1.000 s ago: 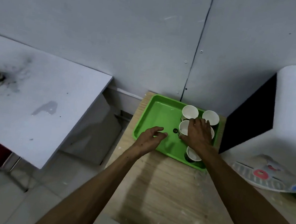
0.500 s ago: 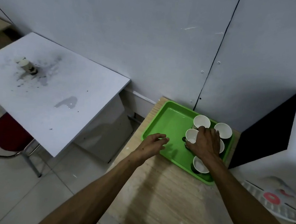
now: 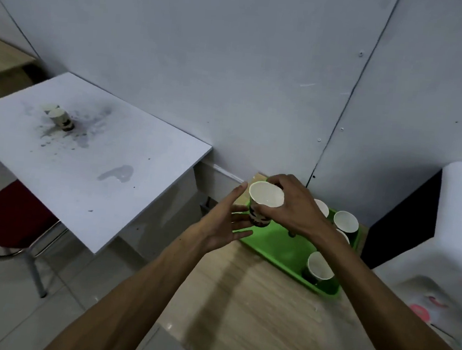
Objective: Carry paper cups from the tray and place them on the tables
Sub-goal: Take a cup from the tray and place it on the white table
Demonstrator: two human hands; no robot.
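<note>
My right hand grips a white paper cup with a dark printed side, lifted above the left end of the green tray. My left hand is spread beside and under the cup, its fingers straight, touching the cup's lower side. Several more paper cups stand in the tray, one near its front edge and others at the back, partly hidden by my right wrist. Two cups stand on the white table at the left.
The tray lies on a wooden table against the grey wall. A wet patch and dark stains mark the white table. A red chair stands under it. A white block and a colourful plate are at the right.
My right hand has lifted one cup out of the tray, up and to the left. My left hand left the tray rim and rose to the cup's side. The view swung left.
</note>
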